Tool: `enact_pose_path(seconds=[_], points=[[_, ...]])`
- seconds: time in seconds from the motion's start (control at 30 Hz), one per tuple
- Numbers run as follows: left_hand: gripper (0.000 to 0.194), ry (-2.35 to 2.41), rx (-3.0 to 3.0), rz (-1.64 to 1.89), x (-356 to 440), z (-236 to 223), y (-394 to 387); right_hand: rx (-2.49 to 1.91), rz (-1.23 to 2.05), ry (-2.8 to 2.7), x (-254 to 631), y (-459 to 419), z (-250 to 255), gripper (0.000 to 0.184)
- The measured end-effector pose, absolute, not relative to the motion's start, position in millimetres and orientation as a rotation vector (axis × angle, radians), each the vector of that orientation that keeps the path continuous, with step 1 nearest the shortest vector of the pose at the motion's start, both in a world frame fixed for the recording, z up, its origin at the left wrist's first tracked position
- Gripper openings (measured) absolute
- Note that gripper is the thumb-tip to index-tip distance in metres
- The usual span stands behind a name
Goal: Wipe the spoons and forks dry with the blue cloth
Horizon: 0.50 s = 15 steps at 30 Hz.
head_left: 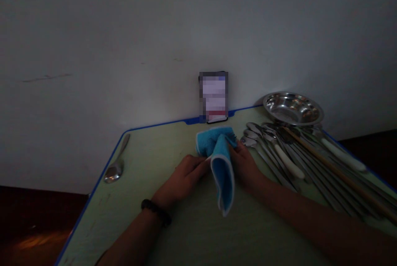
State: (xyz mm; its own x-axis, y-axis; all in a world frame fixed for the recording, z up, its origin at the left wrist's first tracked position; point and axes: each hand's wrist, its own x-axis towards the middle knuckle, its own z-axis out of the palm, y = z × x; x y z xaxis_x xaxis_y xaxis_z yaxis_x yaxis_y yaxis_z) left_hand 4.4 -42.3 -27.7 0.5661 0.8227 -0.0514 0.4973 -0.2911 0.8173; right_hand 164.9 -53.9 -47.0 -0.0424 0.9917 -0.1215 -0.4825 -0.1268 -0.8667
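A blue cloth (214, 142) with a white edge is bunched over the middle of the table, one folded end hanging toward me. My right hand (245, 162) grips it from the right, its fingers partly behind the folds. From the left, my left hand (187, 175) is closed, with thumb and fingertips against the cloth. A thin pale strip shows at those fingertips; whether it is the cloth's edge or a handle I cannot tell. Anything inside the folds is hidden. A single metal spoon (114, 171) lies apart at the table's left edge.
A pile of long metal utensils (297, 154), some with white handles, lies beside my right forearm. Behind it is a shiny metal bowl (293, 109). A phone (214, 96) with a blurred screen leans on the wall (124, 43) at the back of the blue-edged table (155, 146).
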Motion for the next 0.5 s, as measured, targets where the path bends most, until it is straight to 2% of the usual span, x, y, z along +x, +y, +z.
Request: enact_pose_path(seconds=[0.27,0.5], points=[[0.036,0.990,1.909,0.445,0,-20,-37,-0.785,1.526,-0.710,163,-51,-52,0.020],[0.042,1.110,1.889,0.451,16,-24,-56,-0.935,1.508,-0.759,167,-52,-40,0.027]])
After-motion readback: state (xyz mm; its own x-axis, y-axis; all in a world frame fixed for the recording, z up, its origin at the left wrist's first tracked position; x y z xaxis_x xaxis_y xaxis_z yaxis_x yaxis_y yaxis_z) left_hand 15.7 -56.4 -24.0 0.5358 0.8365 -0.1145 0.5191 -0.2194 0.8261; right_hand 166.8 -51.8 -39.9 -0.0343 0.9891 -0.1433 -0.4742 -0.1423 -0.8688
